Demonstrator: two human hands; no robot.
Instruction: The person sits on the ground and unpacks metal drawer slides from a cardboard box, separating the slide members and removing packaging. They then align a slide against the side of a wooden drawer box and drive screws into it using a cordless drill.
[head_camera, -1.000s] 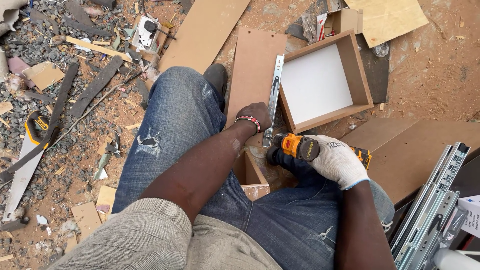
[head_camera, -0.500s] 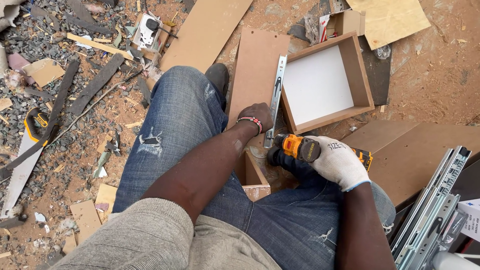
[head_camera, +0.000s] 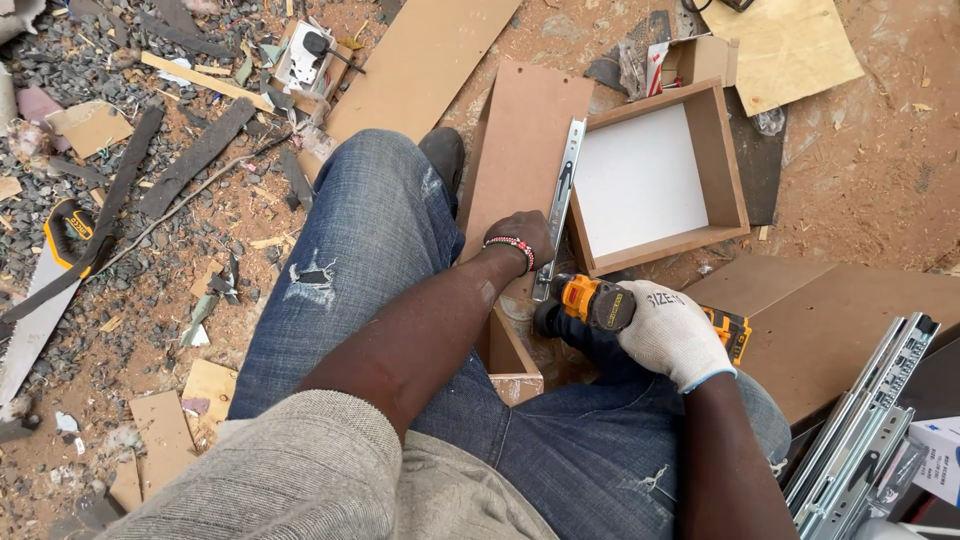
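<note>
Two hands: I am seeing both at work over the lap, close beside each other
Left hand: the left hand (head_camera: 527, 237) is bare, with a beaded bracelet (head_camera: 510, 247) at the wrist; it is pressing down on the metal drawer slide (head_camera: 560, 200), fingers curled over it; I cannot tell how tightly it is gripping
Right hand: the right hand (head_camera: 672, 335), in a white work glove, is wrapping closed around the orange and black cordless drill (head_camera: 600, 305); the drill nose is pointing toward the lower end of the slide, just beside the left hand; the very tip is hidden from me
Slide: it is lying lengthwise on the brown board (head_camera: 525, 150), along the left wall of the open drawer box (head_camera: 725, 160) with the white bottom
Legs: the blue jeans (head_camera: 370, 240) are stretching out under both arms; one dark shoe (head_camera: 445, 155) is touching the board
Right edge: more metal slides (head_camera: 865, 435) are lying beside a second brown panel (head_camera: 830, 320)
Left ground: a hand saw (head_camera: 45, 290) is resting among wood scraps and gravel, well apart from the hands
</note>
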